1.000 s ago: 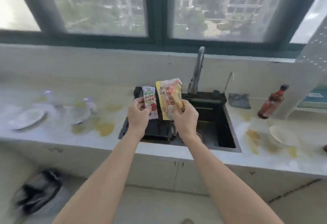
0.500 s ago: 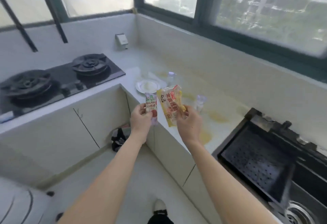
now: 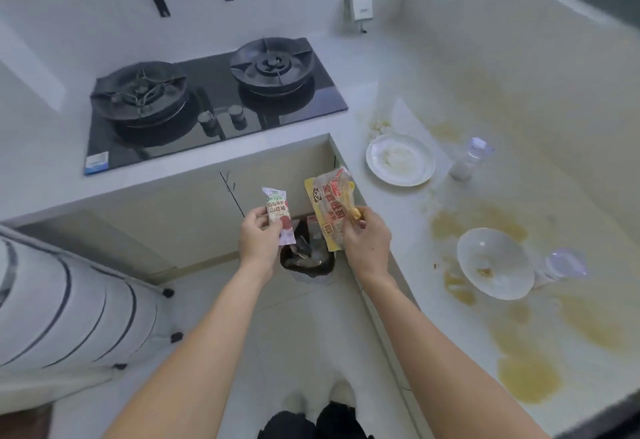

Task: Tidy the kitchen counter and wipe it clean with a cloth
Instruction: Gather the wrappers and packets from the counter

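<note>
Over the bin (image 3: 307, 258) on the floor, tucked into the cabinet corner: both hands up, each with a wrapper. Left hand (image 3: 259, 241), grip pinched on a small white snack packet (image 3: 278, 215) with red print, held upright. Right hand (image 3: 367, 241), grip closed on the lower edge of a bigger yellow wrapper (image 3: 330, 206), tilted a bit left. Both wrappers apart from each other, hanging roughly above the black-lined bin, already some trash inside. Off to the right on the surface (image 3: 398, 112): white plate (image 3: 400, 160) with pale residue, small clear shaker bottle (image 3: 468, 160) just beside it, white bowl (image 3: 495, 263) nearer the edge with another clear bottle (image 3: 561, 265) touching its right side. Yellowish stains (image 3: 526, 374) smeared all over that stretch. Gas hob (image 3: 207, 102) further back left, two burners. No idea where the cloth is, can't see one.
</note>
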The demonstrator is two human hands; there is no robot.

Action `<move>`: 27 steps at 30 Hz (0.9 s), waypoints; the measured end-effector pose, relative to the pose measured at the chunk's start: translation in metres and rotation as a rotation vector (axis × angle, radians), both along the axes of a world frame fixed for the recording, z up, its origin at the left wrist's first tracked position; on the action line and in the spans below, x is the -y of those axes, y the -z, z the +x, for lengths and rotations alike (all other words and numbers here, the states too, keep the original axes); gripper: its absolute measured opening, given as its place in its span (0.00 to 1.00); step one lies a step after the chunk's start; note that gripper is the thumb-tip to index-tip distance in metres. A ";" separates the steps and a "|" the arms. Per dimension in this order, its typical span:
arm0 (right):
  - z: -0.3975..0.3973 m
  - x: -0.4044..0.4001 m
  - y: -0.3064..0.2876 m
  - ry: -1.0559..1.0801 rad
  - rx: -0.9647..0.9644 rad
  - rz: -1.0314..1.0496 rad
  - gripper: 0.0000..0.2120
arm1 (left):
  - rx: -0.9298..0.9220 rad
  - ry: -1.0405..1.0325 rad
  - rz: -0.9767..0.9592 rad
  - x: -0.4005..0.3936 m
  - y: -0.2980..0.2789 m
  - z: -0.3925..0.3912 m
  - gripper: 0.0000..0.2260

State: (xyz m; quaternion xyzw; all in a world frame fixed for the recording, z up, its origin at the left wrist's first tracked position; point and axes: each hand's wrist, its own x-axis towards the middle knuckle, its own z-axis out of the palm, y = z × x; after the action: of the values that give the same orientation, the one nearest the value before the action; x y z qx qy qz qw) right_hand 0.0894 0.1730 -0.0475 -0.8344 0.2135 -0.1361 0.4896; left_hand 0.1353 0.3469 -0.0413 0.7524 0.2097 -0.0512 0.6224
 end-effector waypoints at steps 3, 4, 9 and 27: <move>0.029 -0.007 0.040 -0.015 -0.081 0.016 0.03 | -0.086 -0.015 0.027 -0.012 0.042 0.027 0.12; 0.037 -0.009 0.055 -0.014 -0.116 0.027 0.03 | -0.115 -0.016 0.040 -0.014 0.058 0.035 0.11; 0.091 -0.016 0.188 0.009 -0.306 0.048 0.03 | -0.290 0.052 0.049 -0.020 0.190 0.092 0.11; 0.230 -0.041 0.556 -0.278 -0.729 -0.025 0.21 | -0.528 0.535 0.255 -0.005 0.524 0.207 0.18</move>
State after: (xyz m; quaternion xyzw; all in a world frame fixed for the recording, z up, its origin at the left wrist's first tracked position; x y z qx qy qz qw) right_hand 0.3192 0.2138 -0.6039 -0.8550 0.2564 0.2343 0.3852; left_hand 0.3424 0.3522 -0.5657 0.8127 0.1636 -0.3767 0.4133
